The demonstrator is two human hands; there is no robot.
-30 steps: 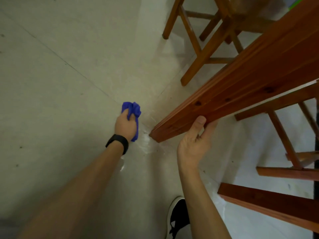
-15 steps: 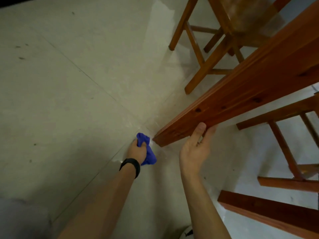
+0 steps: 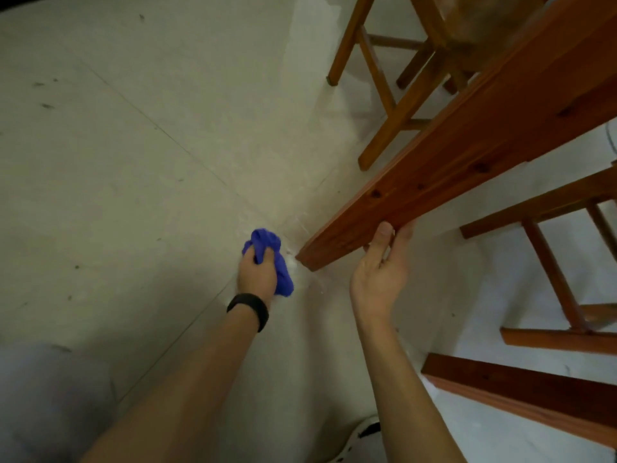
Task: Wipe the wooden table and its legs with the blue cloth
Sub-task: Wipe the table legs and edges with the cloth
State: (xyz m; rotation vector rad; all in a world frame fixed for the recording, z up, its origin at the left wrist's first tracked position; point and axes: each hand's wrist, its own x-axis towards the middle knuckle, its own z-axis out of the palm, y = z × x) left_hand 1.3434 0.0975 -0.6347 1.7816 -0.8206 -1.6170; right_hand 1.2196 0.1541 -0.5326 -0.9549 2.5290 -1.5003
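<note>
The blue cloth (image 3: 267, 242) is bunched into a wad in the left hand (image 3: 257, 278), low over the pale floor (image 3: 133, 168). The foot of the wooden table leg (image 3: 467, 162) lies immediately to its right. A thin strip of whitish floor seems to separate cloth and wood, though the blur there makes contact hard to rule out.

That gap is what the next stroke depends on. From the left fingers the leg lies to the right and slightly away. Its long axis climbs from the foot toward the upper right of the view, so a wipe would have to cross onto the near face and then run up along that line. The left hand is nearer the foot; the right hand (image 3: 380, 275) is already on the leg, a little above it.

The left arm reaches straight down and forward, with the back of the hand toward the camera and a black wristband (image 3: 248, 309) at the wrist. Its fingers are curled tight around the cloth, with folds spilling out above the knuckles and below the heel of the hand. The right forearm rises alongside — thumb (image 3: 384, 232) laid flat against the near face, the other fingers hooked round the leg's far edge and mostly hidden. I take this as a steadying grip.

Wiping of this leg looks about to begin at its base.
</note>
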